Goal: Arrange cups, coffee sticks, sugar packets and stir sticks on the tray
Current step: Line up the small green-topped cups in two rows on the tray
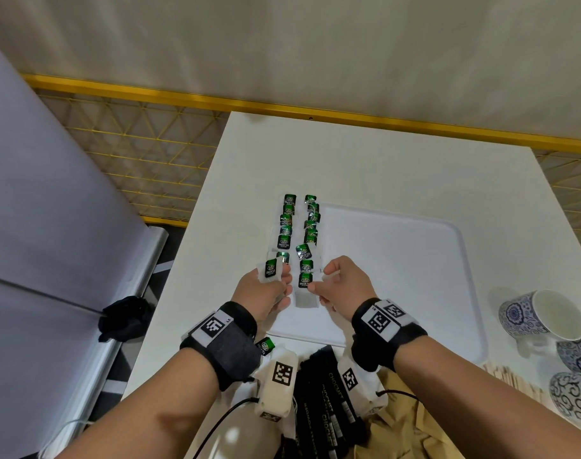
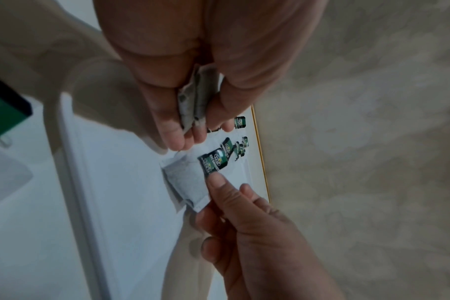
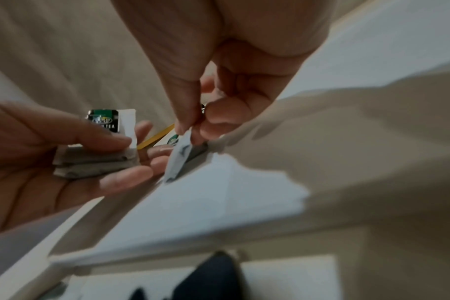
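Note:
Two columns of green-labelled tea bags (image 1: 286, 241) lie along the left side of the white tray (image 1: 398, 260). My left hand (image 1: 281, 279) grips a small stack of tea bags (image 1: 271, 271) just above the tray's left edge; in the right wrist view the stack (image 3: 95, 160) rests on its fingers under the thumb. My right hand (image 1: 317, 284) pinches the edge of one tea bag (image 1: 305, 293) at the near end of the right column. In the left wrist view this bag (image 2: 188, 182) lies flat on the tray. Blue-and-white cups (image 1: 540, 316), wooden stir sticks (image 1: 511, 379) and black coffee sticks (image 1: 325, 392) lie off the tray.
The white table (image 1: 382, 160) ends at a yellow wire fence (image 1: 143, 150) behind and to the left. One loose tea bag (image 1: 265, 346) lies near the table's front edge. The tray's middle and right are bare. A black glove (image 1: 123, 318) lies off the table to the left.

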`<state>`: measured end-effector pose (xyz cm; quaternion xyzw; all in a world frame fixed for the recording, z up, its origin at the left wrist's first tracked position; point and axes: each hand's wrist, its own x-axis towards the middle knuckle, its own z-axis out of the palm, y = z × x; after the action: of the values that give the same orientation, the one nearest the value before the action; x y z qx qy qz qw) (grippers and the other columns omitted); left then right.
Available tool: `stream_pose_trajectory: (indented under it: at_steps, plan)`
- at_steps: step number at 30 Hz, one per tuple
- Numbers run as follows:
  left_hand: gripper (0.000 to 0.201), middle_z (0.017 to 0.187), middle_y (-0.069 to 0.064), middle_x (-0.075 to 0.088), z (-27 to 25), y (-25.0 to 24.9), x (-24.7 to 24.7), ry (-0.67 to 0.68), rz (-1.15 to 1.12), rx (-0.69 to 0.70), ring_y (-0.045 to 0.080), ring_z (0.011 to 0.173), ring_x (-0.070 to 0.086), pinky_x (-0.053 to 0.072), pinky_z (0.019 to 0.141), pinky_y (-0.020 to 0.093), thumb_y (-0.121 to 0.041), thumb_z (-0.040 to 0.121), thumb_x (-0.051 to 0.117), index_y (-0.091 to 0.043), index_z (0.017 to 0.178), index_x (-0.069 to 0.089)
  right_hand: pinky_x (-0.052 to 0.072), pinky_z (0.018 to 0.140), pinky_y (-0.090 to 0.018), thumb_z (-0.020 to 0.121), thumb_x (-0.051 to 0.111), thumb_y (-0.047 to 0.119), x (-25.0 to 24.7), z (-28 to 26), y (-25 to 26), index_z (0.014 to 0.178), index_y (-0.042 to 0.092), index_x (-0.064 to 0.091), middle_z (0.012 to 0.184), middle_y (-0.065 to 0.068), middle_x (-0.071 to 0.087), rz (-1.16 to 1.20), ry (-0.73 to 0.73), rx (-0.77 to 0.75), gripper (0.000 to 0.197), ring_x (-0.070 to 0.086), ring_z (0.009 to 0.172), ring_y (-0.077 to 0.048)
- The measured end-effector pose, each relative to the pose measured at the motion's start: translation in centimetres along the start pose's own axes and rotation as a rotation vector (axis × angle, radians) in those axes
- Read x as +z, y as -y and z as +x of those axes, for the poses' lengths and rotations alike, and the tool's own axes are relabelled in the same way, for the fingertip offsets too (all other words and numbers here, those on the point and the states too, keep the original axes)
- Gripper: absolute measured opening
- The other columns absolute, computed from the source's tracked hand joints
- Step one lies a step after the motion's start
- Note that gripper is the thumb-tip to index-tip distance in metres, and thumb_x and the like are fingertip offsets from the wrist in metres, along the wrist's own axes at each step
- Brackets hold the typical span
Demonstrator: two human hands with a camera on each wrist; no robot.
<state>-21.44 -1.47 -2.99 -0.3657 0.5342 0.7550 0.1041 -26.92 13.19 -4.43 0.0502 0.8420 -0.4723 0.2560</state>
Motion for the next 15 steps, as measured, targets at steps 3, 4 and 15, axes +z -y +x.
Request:
stream_pose_trajectory:
  at_steps: [3, 4, 15]
  plan:
    - [0.031, 0.087, 0.008, 0.061, -0.1, -0.1, 0.1, 0.003, -0.002, 0.005, 0.016, 0.074, 0.056, 0.046, 0.067, 0.026, 0.013, 0.089, 0.043, -0.011, 0.095, 0.063, 0.040, 0.055, -0.023, 0.079, 0.075, 0.029, -0.1, 0.1, 0.1, 0.096, 0.017, 0.048, 0.080, 0.000, 0.058, -0.155, -0.018, -0.036, 0.034, 0.054, 0.064, -0.013]
    - [0.031, 0.086, 0.009, 0.061, -0.1, -0.2, 0.0, 0.004, -0.007, 0.008, 0.017, 0.074, 0.056, 0.045, 0.065, 0.027, 0.014, 0.088, 0.043, -0.010, 0.095, 0.063, 0.037, 0.055, -0.023, 0.079, 0.074, 0.033, -0.2, 0.2, 0.0, 0.099, 0.016, 0.049, 0.079, 0.003, 0.054, -0.194, -0.032, -0.054, 0.037, 0.052, 0.065, -0.012]
    - [0.033, 0.092, 0.013, 0.059, 1.3, -1.2, 0.7, -0.038, -0.007, 0.073, 0.021, 0.077, 0.052, 0.047, 0.066, 0.029, 0.014, 0.088, 0.044, 0.000, 0.113, 0.060, 0.037, 0.071, -0.024, 0.093, 0.054, 0.027, -0.7, 1.7, -0.3, 0.119, 0.021, 0.057, 0.081, 0.004, 0.052, -0.271, -0.058, -0.126, 0.027, 0.052, 0.077, -0.013]
